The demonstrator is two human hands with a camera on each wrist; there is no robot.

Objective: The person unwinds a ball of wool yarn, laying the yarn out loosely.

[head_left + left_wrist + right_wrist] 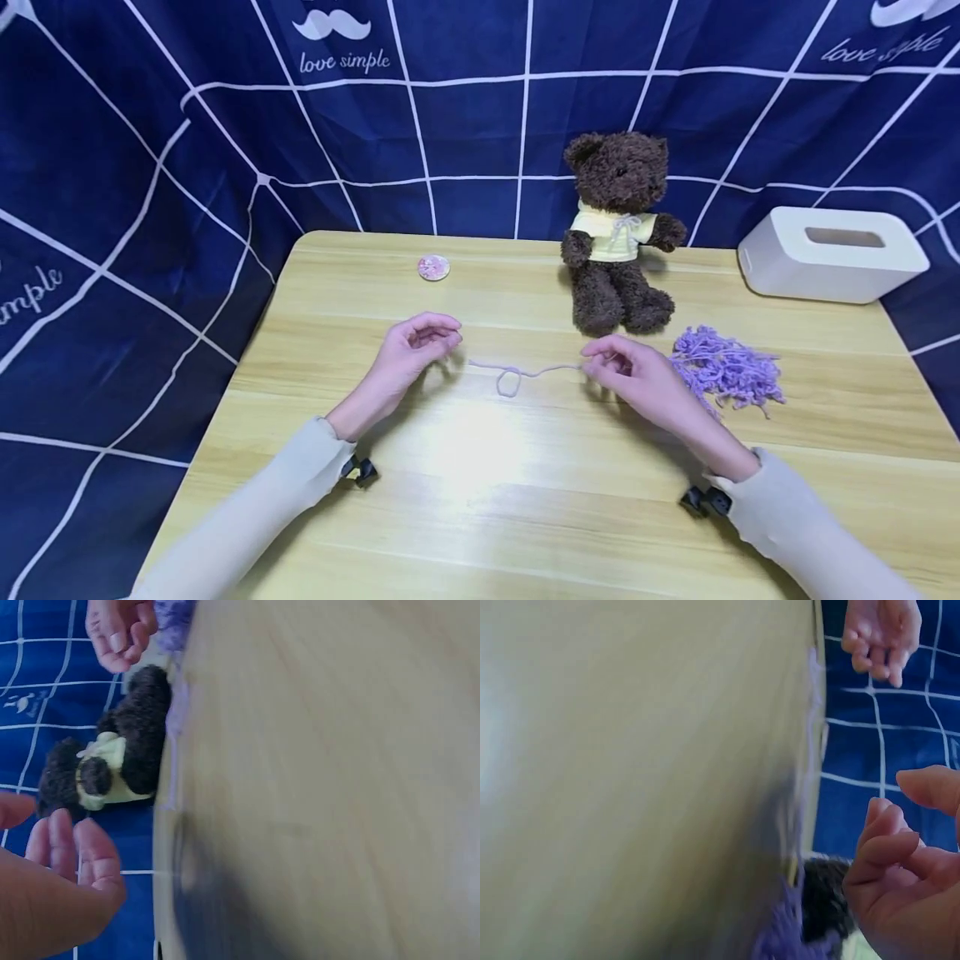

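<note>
A single light purple strand of yarn [508, 382] lies on the table with a small loop crossed near its middle. My left hand [408, 358] hovers just left of one end of the strand, fingers loosely bent and holding nothing. On the other side, my right hand [637, 379] is over the strand's right end, which its fingertips overlap in the head view. From the right wrist, the thumb [930, 787] shows apart from the bent fingers, with nothing between them. Beside the right hand sits a tangled heap of purple yarn [731, 371].
A brown teddy bear [618, 217] in a yellow top sits at the back of the wooden table [360, 533]. A round pink patterned disc [433, 267] lies back left, and a white tissue box [817, 262] stands back right. Dark blue gridded cloth [465, 125] hangs behind.
</note>
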